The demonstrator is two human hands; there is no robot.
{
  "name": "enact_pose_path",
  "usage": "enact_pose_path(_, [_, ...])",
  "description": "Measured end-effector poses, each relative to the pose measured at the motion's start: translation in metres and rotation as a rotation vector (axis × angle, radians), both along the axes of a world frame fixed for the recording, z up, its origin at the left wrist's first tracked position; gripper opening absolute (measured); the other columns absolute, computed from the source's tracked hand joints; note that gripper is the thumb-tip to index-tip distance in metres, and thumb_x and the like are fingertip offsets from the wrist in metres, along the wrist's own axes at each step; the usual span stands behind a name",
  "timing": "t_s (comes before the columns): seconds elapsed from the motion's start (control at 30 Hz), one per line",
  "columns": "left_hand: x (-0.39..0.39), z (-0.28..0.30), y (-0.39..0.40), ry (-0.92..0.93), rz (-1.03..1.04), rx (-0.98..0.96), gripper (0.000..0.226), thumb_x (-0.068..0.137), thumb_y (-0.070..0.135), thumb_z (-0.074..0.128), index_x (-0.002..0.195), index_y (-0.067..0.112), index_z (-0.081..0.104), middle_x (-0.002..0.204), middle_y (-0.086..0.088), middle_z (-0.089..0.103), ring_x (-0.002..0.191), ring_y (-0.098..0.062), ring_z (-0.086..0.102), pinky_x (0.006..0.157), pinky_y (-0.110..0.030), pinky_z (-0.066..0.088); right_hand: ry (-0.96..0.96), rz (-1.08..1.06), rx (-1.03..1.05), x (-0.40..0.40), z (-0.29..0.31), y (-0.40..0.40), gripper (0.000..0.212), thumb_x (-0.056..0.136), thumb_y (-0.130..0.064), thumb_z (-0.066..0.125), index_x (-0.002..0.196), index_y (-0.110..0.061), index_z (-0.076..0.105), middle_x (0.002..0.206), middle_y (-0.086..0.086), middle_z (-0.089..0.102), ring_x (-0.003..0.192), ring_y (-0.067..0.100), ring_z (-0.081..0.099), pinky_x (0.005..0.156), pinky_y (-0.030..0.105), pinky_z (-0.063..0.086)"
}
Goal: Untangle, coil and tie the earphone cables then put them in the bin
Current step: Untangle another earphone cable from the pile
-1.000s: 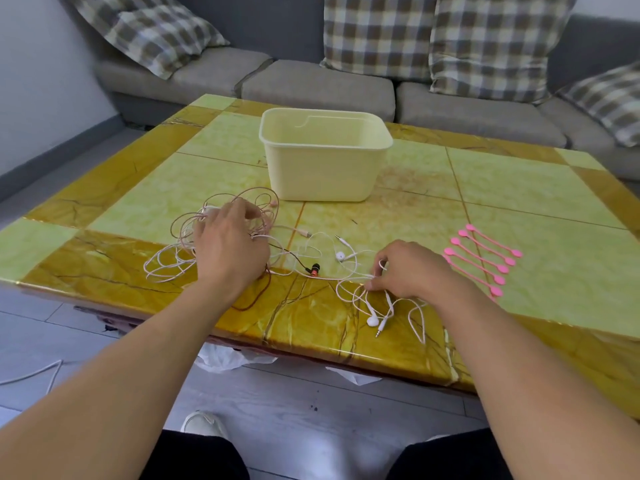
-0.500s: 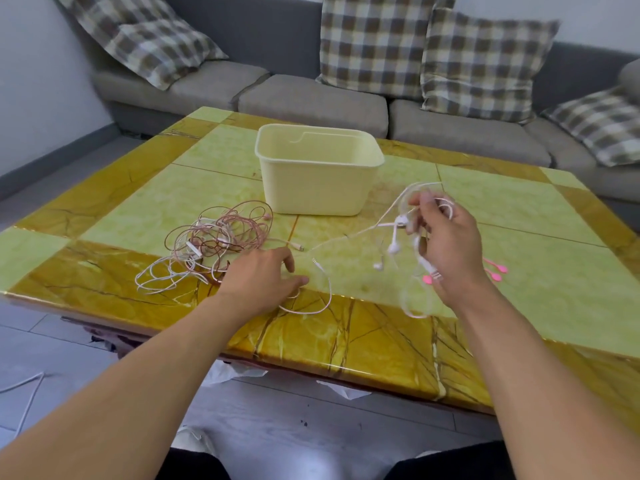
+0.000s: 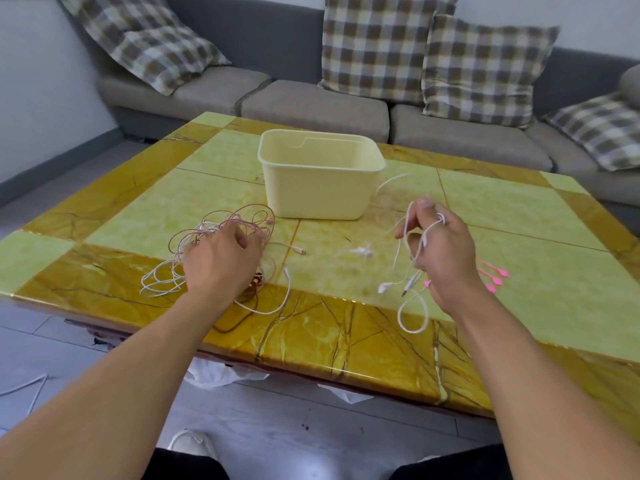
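Clearly light and limp, the white earphone cable dangles from the right hand, fingers curled round its loops, at four o'clock from the bin. The left hand grips the tangled pink cables; pinch near plugs, gently.

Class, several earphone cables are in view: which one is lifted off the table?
The white cable looped over the right hand hangs in the air. The pinkish tangle and the white loops by the left hand lie on the table.
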State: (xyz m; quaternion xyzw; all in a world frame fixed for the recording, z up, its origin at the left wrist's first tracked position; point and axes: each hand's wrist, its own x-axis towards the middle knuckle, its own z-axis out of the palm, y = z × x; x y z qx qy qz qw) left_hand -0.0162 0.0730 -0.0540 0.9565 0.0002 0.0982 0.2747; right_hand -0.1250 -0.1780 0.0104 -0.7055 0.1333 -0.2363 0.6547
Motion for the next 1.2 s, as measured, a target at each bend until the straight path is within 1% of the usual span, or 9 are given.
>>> enact_pose_path(0.1, [-0.001,0.001,0.003,-0.028,-0.003,0.050,0.028,0.095,0.050,0.050,0.091,0.023,0.056,0.069,0.000,0.063,0.086,-0.029,0.059,0.105,-0.043,0.030,0.080,0.115,-0.107,0.000,-0.004,0.003,0.039,0.109,-0.025,0.043,0.075,-0.013,0.057,0.075,0.003,0.073,0.048,0.017,0.022,0.041,0.022,0.019])
enact_pose_path(0.23, [-0.003,-0.004,-0.004,-0.209,-0.124,0.123,0.032,0.086,0.029,0.064,0.118,0.025,0.060,0.117,-0.002,0.067,0.128,-0.031,0.050,0.121,-0.050,0.012,0.106,0.256,-0.085,0.000,-0.004,0.006,0.035,0.109,-0.023,0.043,0.077,-0.012,0.053,0.079,0.009,0.075,0.046,0.017,0.022,0.046,0.032,0.015])
enact_pose_path(0.4, [-0.029,0.000,-0.039,-0.117,-0.756,-0.008,0.047,0.087,0.032,0.074,0.132,0.027,0.061,0.127,0.006,0.064,0.125,-0.017,0.050,0.108,-0.032,0.032,0.086,0.408,0.014,-0.003,0.000,0.010,0.035,0.106,-0.021,0.042,0.073,-0.011,0.049,0.076,0.018,0.072,0.035,0.011,0.025,0.045,0.033,0.012])
enact_pose_path(0.53, [-0.044,-0.010,-0.059,0.165,-0.912,-0.085,0.050,0.086,0.044,0.076,0.132,0.033,0.060,0.118,0.016,0.066,0.111,-0.006,0.055,0.097,-0.028,0.043,0.070,0.517,0.142,-0.006,0.000,0.010,0.033,0.097,-0.026,0.048,0.066,-0.016,0.052,0.072,0.020,0.069,0.033,0.009,0.025,0.043,0.030,0.011])
enact_pose_path(0.67, [-0.043,-0.011,-0.070,0.228,-0.870,-0.271,0.019,0.089,0.040,0.074,0.103,0.027,0.071,0.089,0.011,0.069,0.087,-0.008,0.063,0.082,-0.032,0.051,0.118,0.455,0.095,-0.006,-0.003,0.005,0.033,0.103,-0.025,0.047,0.072,-0.012,0.053,0.075,0.019,0.070,0.034,0.011,0.029,0.042,0.028,0.016])
enact_pose_path(0.8, [-0.037,-0.019,-0.065,0.332,-0.859,-0.099,0.037,0.083,0.036,0.082,0.115,0.025,0.068,0.089,0.011,0.069,0.079,-0.005,0.061,0.076,-0.028,0.050,0.063,0.328,0.184,-0.009,-0.002,-0.005,0.036,0.106,-0.019,0.042,0.072,-0.011,0.050,0.072,0.014,0.070,0.032,0.009,0.028,0.040,0.024,0.016])
enact_pose_path(0.9, [-0.028,-0.022,-0.057,0.273,-0.765,0.014,0.036,0.083,0.035,0.081,0.113,0.032,0.062,0.085,0.013,0.067,0.078,-0.004,0.060,0.075,-0.030,0.049,0.036,0.274,0.190,-0.013,0.000,-0.011,0.037,0.106,-0.019,0.041,0.071,-0.012,0.048,0.072,0.012,0.070,0.032,0.009,0.026,0.038,0.021,0.019])
enact_pose_path(1.1, [-0.017,-0.020,-0.042,0.182,-0.607,0.309,0.012,0.098,0.037,0.059,0.096,0.025,0.062,0.095,0.001,0.067,0.086,-0.024,0.062,0.069,-0.035,0.050,0.054,0.238,0.144,-0.013,0.000,-0.012,0.036,0.105,-0.020,0.044,0.070,-0.014,0.050,0.074,0.013,0.070,0.033,0.010,0.029,0.039,0.022,0.020])
enact_pose_path(1.2, [-0.016,-0.008,-0.040,0.017,-0.444,0.161,0.009,0.095,0.027,0.053,0.089,0.021,0.057,0.086,-0.006,0.066,0.080,-0.032,0.062,0.064,-0.036,0.047,0.042,0.220,0.154,-0.011,0.000,-0.010,0.037,0.104,-0.020,0.046,0.068,-0.014,0.049,0.076,0.016,0.070,0.034,0.011,0.029,0.039,0.022,0.021])
